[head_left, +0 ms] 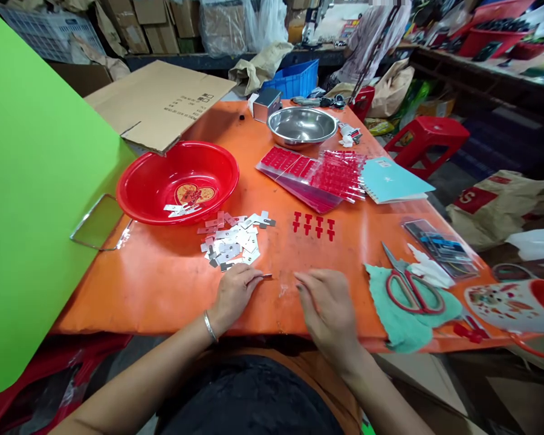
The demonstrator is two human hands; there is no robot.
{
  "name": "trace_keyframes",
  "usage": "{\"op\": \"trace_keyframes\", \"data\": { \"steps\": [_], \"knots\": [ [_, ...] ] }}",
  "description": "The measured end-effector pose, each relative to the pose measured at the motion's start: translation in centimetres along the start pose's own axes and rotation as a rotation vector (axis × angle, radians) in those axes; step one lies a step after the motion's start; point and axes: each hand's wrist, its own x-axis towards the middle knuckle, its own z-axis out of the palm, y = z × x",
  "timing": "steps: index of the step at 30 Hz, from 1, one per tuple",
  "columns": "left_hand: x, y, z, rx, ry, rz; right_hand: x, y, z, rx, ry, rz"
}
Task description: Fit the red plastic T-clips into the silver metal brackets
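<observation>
My left hand pinches a small flat metal piece whose thin edge sticks out past the fingertips. Just behind it lies a loose pile of T-shaped metal pieces, some silvery, some dark or reddish. To the right, my right hand hovers over the table with its fingers curled in and thumb near the index fingertip. It is slightly blurred, and whatever it may pinch does not show. Several small red T-shaped pieces lie in two rows beyond the right hand.
A red basin holds a few metal pieces. Behind are a cardboard sheet, steel bowl, red sticker sheets and a blue notebook. Scissors lie on a green cloth. A green panel fills the left.
</observation>
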Motion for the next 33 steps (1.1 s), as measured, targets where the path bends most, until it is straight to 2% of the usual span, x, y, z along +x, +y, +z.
{"op": "trace_keyframes", "data": {
  "steps": [5,7,11,16,18,21,23,26,30,33],
  "knots": [
    [0.0,-0.2,-0.3,0.143,-0.056,0.048,0.1,0.7,3.3,-0.189,-0.291,-0.137],
    [0.1,-0.2,-0.4,0.165,-0.067,0.05,0.0,0.9,4.1,-0.229,-0.343,-0.182],
    [0.2,-0.3,-0.4,0.193,-0.066,0.075,-0.4,1.4,4.6,-0.219,-0.319,-0.238],
    [0.0,-0.5,-0.1,0.192,-0.067,0.106,-1.0,1.1,4.9,-0.158,-0.263,-0.227],
    [0.0,-0.5,-0.2,0.195,-0.082,0.109,-0.7,1.0,4.8,-0.074,-0.264,-0.179],
    [0.5,-0.2,-0.7,0.164,-0.13,0.072,1.2,2.4,4.4,0.13,-0.253,0.033],
    [1.5,0.4,-1.1,0.059,-0.143,0.001,3.3,4.5,4.1,0.158,-0.173,0.217],
    [4.2,1.4,-1.1,-0.212,-0.083,-0.162,7.0,8.7,3.9,0.034,-0.07,0.362],
    [8.8,2.1,0.9,-0.644,-0.068,-0.334,10.3,12.6,4.3,-0.102,-0.092,0.46],
    [11.9,2.2,3.1,-0.737,-0.099,-0.423,11.3,13.6,4.7,-0.153,-0.171,0.501]
  ]
}}
